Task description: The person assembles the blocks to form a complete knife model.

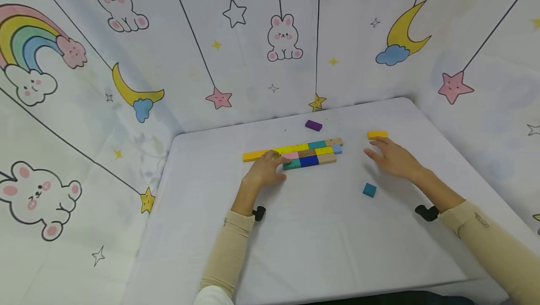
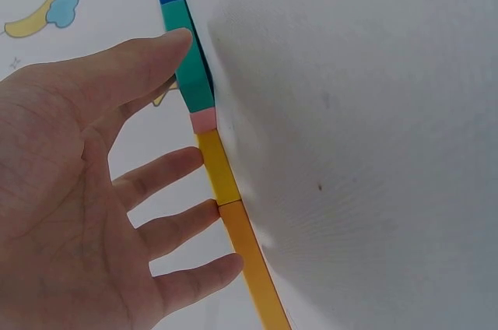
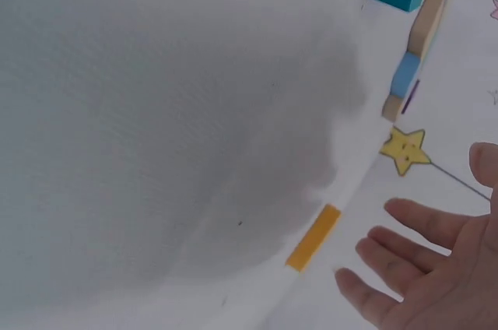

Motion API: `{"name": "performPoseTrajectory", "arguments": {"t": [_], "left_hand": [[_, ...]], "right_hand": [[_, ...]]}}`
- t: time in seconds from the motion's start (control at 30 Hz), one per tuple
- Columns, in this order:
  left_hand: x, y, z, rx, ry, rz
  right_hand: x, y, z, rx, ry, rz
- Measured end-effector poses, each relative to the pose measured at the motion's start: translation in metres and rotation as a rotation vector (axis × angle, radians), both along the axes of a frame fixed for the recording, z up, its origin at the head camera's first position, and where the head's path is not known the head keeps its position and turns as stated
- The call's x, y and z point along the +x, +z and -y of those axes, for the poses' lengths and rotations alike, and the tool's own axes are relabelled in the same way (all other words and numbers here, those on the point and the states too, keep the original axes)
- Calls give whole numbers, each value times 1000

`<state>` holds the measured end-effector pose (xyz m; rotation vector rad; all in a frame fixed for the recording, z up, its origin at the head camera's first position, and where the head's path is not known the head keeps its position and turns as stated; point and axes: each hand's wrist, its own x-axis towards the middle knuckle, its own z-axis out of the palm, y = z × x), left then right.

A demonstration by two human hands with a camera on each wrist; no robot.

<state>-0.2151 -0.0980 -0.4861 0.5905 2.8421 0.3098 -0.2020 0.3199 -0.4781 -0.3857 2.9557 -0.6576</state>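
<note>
Three rows of blocks [image 1: 307, 153] lie side by side on the white surface [image 1: 337, 244], the back one reaching farthest left. Over their left part, the left hand [image 1: 263, 170] has a loose grip, fingers spread, thumb touching a green block [image 2: 196, 81]. Behind them sits a purple block [image 1: 313, 125]; farther right, a teal block [image 1: 369, 190] lies apart. An orange block [image 1: 377, 134] follows, just beyond the right hand [image 1: 393, 159], whose grip is relaxed, fingers apart.

Block rows [image 1: 308, 153] lie on the table [image 1: 337, 239], left of two separate blocks [image 1: 377, 134].
</note>
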Motion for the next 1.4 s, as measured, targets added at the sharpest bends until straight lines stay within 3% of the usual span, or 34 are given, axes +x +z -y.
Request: {"name": "performPoseTrajectory", "arguments": {"t": [0.33,0.6,1.03,1.4], "left_hand": [[2,2,1,11,-9,4],[1,-1,1,14,-11,6],[3,3,3,26,-4,17],[1,2,3,32,-30,4]], "right_hand": [[-27,-4,-13,88,-31,0],[-37,-8,-17,145,-56,81],[-33,-8,-12,198,-32,51],[-19,-1,-4,251,21,16]]}}
